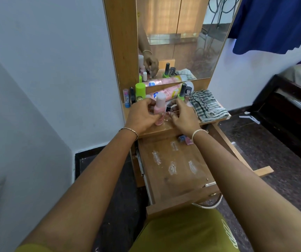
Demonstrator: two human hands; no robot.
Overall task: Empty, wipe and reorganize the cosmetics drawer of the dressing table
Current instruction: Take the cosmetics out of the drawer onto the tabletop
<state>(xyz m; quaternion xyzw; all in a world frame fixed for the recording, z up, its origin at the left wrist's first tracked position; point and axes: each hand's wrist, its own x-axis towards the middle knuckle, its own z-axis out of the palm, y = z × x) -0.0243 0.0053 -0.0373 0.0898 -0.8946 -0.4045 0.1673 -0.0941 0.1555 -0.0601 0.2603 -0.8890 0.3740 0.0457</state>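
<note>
Labels: the pink tube (166, 92) lying on its side at the back of the table (166, 128) carries a blue oval badge and lettering along its length. I cannot read either.

Hands: my left hand (142, 116) grips the pink bottle (159, 106), which has a frosted cap, with the thumb across its front and the fingers behind. My right hand (182, 116) has its fingers bent toward a small black-capped bottle (167, 112) just beside the pink one. I cannot tell whether it has hold of it.

Surroundings: a green-capped bottle (140, 90), a black stick (132, 95) and a blue stick (126, 99) stand left of centre. Two nail polishes (182, 90) stand right of the tube, near a checked cloth (207, 105) heaped on the table's right edge. The mirror (182, 42) above repeats them. A blue curtain (273, 24) hangs at the upper right, with a bed (298, 79) below it.

Obstructions: both hands cover the bottles' lower parts, and my right wrist hides part of the drawer's rear corner.

Drawer (178, 180): lower centre of the frame, pulled out below the table. Its wooden floor is scuffed and smeared. Several clear plastic pieces (156, 157) lie scattered on it. Two small items (184, 139), one blue and one pink, sit at the back right.
</note>
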